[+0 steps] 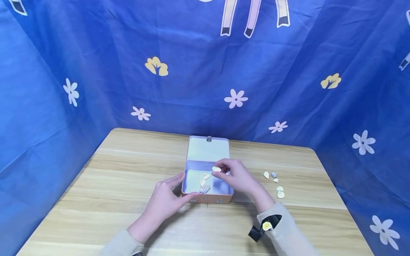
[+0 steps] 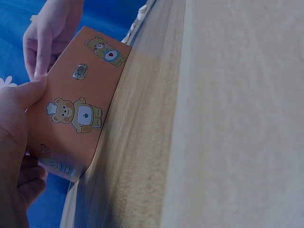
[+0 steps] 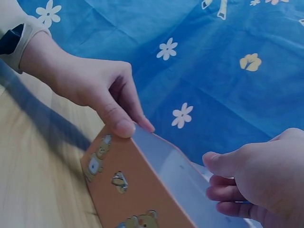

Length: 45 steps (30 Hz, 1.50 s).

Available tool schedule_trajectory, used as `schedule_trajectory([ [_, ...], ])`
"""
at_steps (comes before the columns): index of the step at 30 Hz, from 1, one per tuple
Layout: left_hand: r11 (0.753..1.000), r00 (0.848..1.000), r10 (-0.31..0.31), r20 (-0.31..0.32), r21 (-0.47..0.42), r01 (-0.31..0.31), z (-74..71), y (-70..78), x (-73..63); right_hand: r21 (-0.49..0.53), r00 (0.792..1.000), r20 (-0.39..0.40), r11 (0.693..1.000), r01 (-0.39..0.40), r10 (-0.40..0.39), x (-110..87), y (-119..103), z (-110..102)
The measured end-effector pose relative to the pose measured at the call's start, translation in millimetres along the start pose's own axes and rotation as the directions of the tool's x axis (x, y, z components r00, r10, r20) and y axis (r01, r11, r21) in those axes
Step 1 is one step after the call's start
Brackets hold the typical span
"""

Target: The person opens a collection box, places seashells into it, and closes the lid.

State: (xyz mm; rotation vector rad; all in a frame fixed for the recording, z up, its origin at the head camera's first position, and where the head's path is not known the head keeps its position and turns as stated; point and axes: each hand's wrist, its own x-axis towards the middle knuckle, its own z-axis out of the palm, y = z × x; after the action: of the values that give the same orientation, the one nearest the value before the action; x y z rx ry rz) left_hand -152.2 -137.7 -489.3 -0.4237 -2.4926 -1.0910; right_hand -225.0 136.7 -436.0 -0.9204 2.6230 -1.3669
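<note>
An orange tin box (image 1: 224,199) with bear pictures sits on the table, its pale lid (image 1: 208,149) raised at the back. My left hand (image 1: 164,199) grips the box's front left corner, thumb at the front rim and fingers along the left side. Over the right part of the box, my right hand (image 1: 237,176) pinches a small pale seashell (image 1: 216,169) at its fingertips. In the right wrist view that shell is hidden behind the right hand (image 3: 266,178). Inside the box lie several shells, including a pale one (image 1: 206,176) and a greyish one (image 1: 206,188).
Right of the box, several small shells lie on the wooden table (image 1: 134,170), among them a white one (image 1: 266,175), a bluish one (image 1: 273,175) and a pale round one (image 1: 280,195). A blue patterned curtain (image 1: 198,89) hangs behind the table and along both sides.
</note>
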Motion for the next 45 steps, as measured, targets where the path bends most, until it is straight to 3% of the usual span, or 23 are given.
schedule_trajectory([
  [17, 1.0, 1.0, -0.013, 0.014, -0.013, 0.013, -3.4, 2.2, -0.3, -0.026, 0.996, 0.081, 0.999, 0.033, -0.031, 19.9, 12, 25],
  [36, 1.0, 1.0, -0.004, 0.008, -0.014, 0.004, -1.6, 1.9, 0.5, -0.215, 0.983, 0.182, 0.976, 0.046, -0.006, 22.3, 13, 29],
  [45, 1.0, 1.0, -0.01, 0.011, 0.0, 0.01, -1.2, 0.4, -0.3, -0.141, 0.985, 0.161, 0.986, 0.086, -0.063, 17.9, 7, 19],
])
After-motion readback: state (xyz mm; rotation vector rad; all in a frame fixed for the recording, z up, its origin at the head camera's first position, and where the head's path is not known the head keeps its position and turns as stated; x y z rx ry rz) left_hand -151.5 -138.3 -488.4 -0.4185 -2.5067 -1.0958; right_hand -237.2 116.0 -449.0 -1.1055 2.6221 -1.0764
